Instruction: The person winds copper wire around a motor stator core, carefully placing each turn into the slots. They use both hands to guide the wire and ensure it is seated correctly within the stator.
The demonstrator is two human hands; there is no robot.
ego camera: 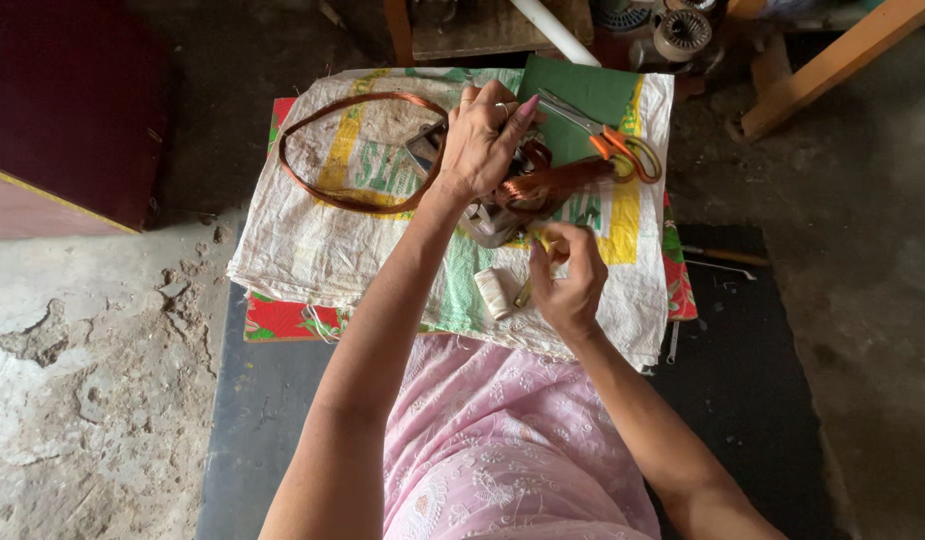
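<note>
The left hand (479,140) presses a metal motor core (497,215) on the woven sack (312,240), fingers spread over copper wire coils (547,182). The right hand (567,280) pinches a small yellowish piece. One copper loop (322,185) lies loose; winding looks unfinished.

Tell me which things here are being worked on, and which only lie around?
In use:
left hand pressing on the metal core
copper wire coil running under it
right hand pinching a small yellow piece

Lying about:
orange-handled scissors
green card
thread spool
woven sack
</note>
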